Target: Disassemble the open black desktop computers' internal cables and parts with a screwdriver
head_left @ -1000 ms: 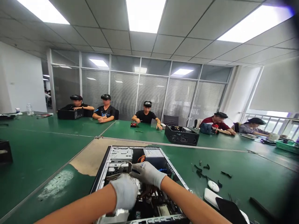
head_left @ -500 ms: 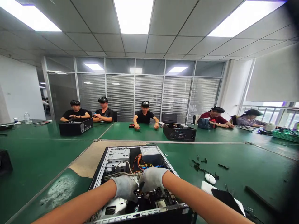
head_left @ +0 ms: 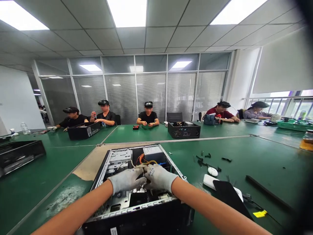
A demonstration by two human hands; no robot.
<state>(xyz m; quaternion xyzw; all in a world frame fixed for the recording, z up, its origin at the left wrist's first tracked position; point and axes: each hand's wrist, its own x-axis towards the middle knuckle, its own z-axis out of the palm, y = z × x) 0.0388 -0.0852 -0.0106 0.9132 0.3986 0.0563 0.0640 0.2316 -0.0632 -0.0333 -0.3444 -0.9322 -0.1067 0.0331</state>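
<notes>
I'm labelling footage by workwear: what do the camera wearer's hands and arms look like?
The left hand and right hand wear pale grey-white gloves that reach the wrist. Dark lettering, too small to read, marks the right glove's back. The forearms are uncovered, with no sleeve or watch in view.

An open computer case point(head_left: 141, 222) is borne by the green table point(head_left: 58, 163); from that case, a black tower point(head_left: 183, 131) is seen at one o'clock, black pieces point(head_left: 201, 162) at two.

Bright light from ceiling panels point(head_left: 127, 13), dark blur at right edge
</notes>
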